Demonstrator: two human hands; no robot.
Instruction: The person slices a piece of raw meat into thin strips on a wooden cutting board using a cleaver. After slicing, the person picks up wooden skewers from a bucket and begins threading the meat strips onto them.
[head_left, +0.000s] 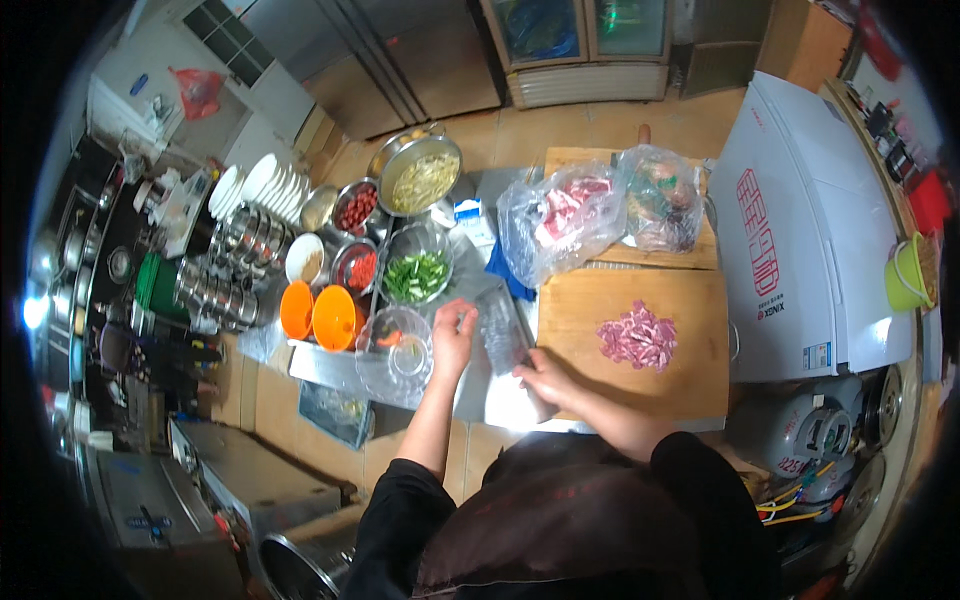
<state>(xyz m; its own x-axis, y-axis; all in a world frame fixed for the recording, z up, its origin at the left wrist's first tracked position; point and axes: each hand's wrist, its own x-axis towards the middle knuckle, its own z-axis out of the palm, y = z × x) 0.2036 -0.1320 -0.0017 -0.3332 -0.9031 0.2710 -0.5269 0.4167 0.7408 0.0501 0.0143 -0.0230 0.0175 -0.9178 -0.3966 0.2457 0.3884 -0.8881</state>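
Observation:
My right hand (548,378) closes on the near right edge of a clear, shiny, long rectangular thing (500,325), perhaps a plastic tray or bag. Beside its far left side is my left hand (455,328), raised with fingers curled; what they hold, if anything, I cannot make out. Sliced raw meat (638,335) lies in a pile on the wooden cutting board (570,300) to the right. Left of my left hand sit a clear plastic bowl (372,372) with some orange-red bits and a clear bowl of chopped green vegetable (416,277).
Bagged meat (575,215) and another filled plastic bag (660,200) rest on a farther board. Orange bowls (335,318), a basin of pale strips (425,182) and stacked plates (262,185) crowd the left. A white chest freezer (830,230) stands right.

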